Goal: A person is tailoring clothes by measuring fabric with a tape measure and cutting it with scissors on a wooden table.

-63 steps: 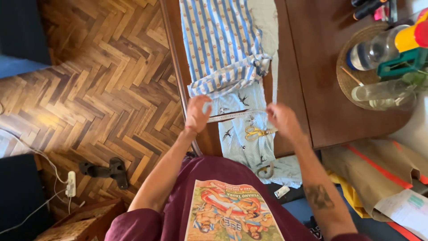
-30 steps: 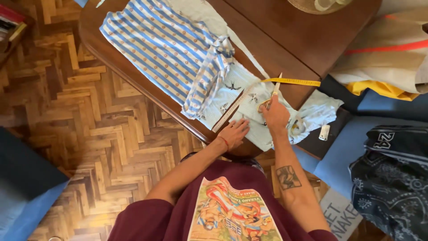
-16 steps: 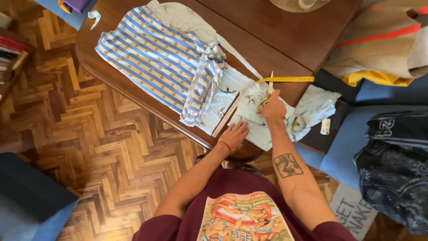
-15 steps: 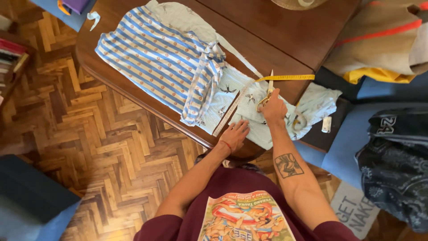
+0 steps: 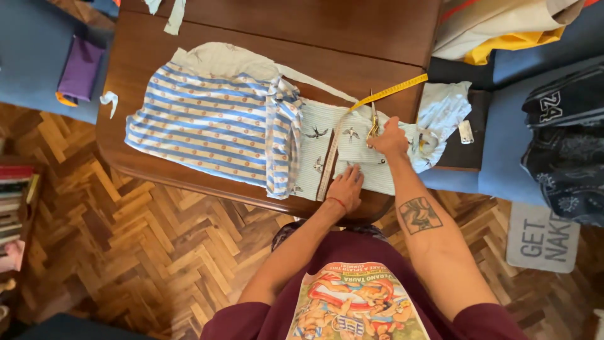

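Observation:
A pale blue fabric printed with small birds [image 5: 362, 154] lies on a dark wooden table [image 5: 352, 38], beside a blue and white striped fabric [image 5: 214, 126]. My left hand [image 5: 345, 187] presses flat on the bird fabric, next to a wooden ruler [image 5: 328, 160]. My right hand [image 5: 389, 140] grips scissors [image 5: 374, 121] whose blades point away from me over the fabric. A yellow tape measure [image 5: 390, 92] runs diagonally past the scissors.
Herringbone parquet floor [image 5: 126, 252] surrounds the table. Blue upholstery [image 5: 522, 145] to the right carries dark garments [image 5: 566, 145] and a yellow and beige pile [image 5: 503, 31]. A purple cloth [image 5: 78, 69] lies at upper left. Books [image 5: 16, 195] stand at the left edge.
The view has swung so the table sits squarer. My right hand stays at the scissors on the bird fabric, and my left hand has shifted onto the fabric by the ruler.

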